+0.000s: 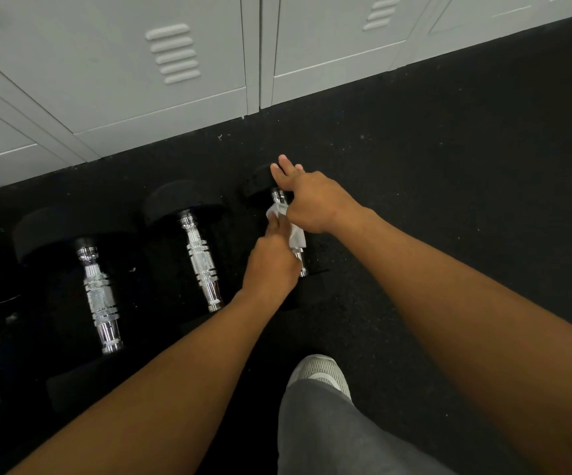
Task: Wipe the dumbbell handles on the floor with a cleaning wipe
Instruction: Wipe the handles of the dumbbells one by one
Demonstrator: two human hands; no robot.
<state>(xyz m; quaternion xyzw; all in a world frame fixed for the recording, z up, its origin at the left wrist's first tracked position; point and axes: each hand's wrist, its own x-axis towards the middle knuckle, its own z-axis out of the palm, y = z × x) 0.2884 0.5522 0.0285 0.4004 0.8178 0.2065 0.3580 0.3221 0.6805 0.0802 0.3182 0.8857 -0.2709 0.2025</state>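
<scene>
Both hands are at the rightmost dumbbell [288, 214], mid-frame: the left hand [272, 265] curls round its chrome handle with the wipe [286, 224] pinched against the bar, while the right hand [312, 200] rests on the far head, fingers fairly straight. Three more dumbbells [199, 255] lie in a row toward the lower left — whether they are already wiped I cannot tell. Lockers [175, 63] close off the top edge, but the floor [466, 166] to the right lies open.
</scene>
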